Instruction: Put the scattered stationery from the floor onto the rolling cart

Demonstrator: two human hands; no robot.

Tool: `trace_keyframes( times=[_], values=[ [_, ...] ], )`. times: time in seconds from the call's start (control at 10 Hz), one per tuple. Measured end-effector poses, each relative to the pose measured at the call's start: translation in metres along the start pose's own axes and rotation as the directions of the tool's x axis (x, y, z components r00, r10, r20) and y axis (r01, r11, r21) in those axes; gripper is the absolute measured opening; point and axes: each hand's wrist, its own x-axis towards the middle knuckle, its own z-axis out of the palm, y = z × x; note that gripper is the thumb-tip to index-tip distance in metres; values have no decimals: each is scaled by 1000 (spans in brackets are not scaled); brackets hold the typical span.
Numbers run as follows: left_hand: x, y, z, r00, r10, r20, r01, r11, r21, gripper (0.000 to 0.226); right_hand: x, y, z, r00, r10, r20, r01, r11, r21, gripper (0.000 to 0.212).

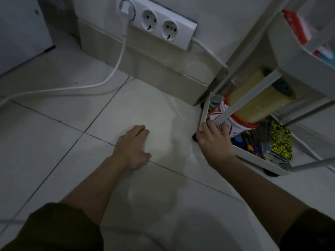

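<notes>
Gripping the rolling cart [203,113] bottom-tray corner w/ right hand [215,142], fingers curled over its rim; left hand [133,147] flat on floor [54,142], fingers loosely together. Stationery [253,145] lies in tray, right of the hand.

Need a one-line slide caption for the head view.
Right hand at the rolling cart's bottom tray; left hand flat on the floor.

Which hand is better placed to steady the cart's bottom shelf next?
Right. The right hand already rests on the near corner of the rolling cart bottom shelf, beside the red-and-white tub. The left hand lies flat on the floor tiles, apart from the cart.
</notes>
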Motion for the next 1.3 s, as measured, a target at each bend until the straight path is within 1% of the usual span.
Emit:
trace_keyframes(
  times=[0.1,0.2,0.3,0.4,0.7,0.8,0.9,1.0,1.1,1.2,1.3],
  values=[
    [-1,-3,1,1000,21,9,-21,1000,-1,82,-2,5,-15,994,-84,75,86,996,-23,44],
    [-2,-4,-1,999,47,21,-48,999,18,83,-5,8,-23,980,-72,187,70,997,18,57],
    [-2,-6,-5,997,63,54,-65,998,28,84,-13,7,-22,966,-49,252,43,999,32,70],
    [-1,-7,-4,996,78,53,-80,996,38,85,-21,10,-18,962,-41,272,40,999,10,78],
    [1,-8,-3,996,78,53,-80,996,49,85,-35,22,-19,961,-42,274,64,995,-72,76],
    [3,-8,-3,996,70,60,-73,996,54,84,-36,26,-20,961,-77,266,92,995,-44,71],
    [3,-8,-3,995,77,60,-81,995,61,83,-39,35,-19,966,-112,233,130,989,-63,73],
    [0,-6,-3,996,72,53,-75,995,64,81,-41,43,-14,973,-140,184,149,988,-37,73],
    [0,-7,-2,996,85,39,-88,993,79,80,-40,46,-9,974,-184,132,167,977,134,67],
    [2,-3,-2,997,75,17,-76,993,90,79,-50,51,1,982,-169,81,139,946,293,67],
    [0,2,-1,997,75,-37,-70,992,105,72,-76,62,20,975,-86,205,1,924,382,70]
  ],
)
